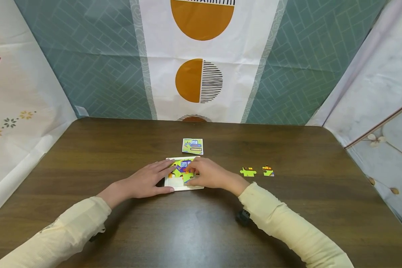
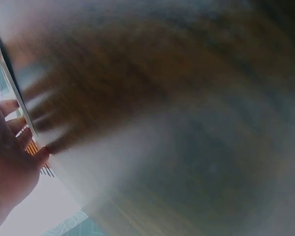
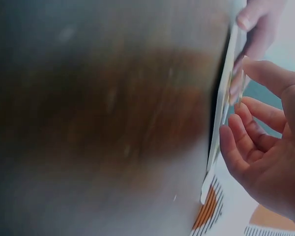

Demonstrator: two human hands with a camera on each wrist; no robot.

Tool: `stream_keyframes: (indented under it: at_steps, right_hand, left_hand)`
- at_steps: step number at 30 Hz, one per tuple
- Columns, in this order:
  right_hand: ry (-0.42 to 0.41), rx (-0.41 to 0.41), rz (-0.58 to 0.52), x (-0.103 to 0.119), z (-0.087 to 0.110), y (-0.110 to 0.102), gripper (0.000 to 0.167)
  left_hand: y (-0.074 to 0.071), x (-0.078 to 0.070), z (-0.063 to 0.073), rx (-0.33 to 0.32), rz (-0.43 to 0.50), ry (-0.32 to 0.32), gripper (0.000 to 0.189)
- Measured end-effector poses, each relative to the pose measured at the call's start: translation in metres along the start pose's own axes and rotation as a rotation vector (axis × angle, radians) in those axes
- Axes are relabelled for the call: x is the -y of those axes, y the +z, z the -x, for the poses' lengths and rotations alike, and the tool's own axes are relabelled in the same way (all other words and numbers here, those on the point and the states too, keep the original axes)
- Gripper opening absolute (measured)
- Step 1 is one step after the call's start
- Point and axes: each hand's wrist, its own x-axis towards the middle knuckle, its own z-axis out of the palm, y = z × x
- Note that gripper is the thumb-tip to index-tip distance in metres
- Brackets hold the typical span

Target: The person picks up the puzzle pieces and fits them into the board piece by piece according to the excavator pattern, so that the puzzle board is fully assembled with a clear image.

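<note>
A white puzzle tray (image 1: 187, 188) lies on the table, part-filled with bright green and blue pieces that form a vehicle picture. My left hand (image 1: 146, 181) rests along the tray's left side, fingers extended over its edge and thumb near the front corner. Over the tray's right half, my right hand (image 1: 210, 174) pinches a green jigsaw piece (image 1: 188, 178) between thumb and fingers. The right wrist view shows this piece (image 3: 242, 88) edge-on as a thin sliver, tilted above the tray (image 3: 221, 113). My right fingers hide the tray's right part.
Two loose jigsaw pieces, a green one (image 1: 248, 172) and one with a blue corner (image 1: 268, 171), lie to the right on the brown wooden table (image 1: 127, 145). Behind the tray is a small picture card (image 1: 192, 146) of a blue excavator. Hanging cloths border the table.
</note>
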Motion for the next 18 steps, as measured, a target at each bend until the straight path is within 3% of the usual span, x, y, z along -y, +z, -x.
stream_keyframes:
  at_steps: [5,18]
  right_hand:
    - [-0.044,0.029,0.047,0.009,-0.005,0.004,0.036]
    - [-0.044,0.034,0.110,0.022,-0.018,0.017,0.032]
  left_hand:
    - [0.000,0.000,0.000,-0.005,0.010,0.008,0.077]
    - [0.003,0.003,0.001,-0.034,0.052,0.021,0.079]
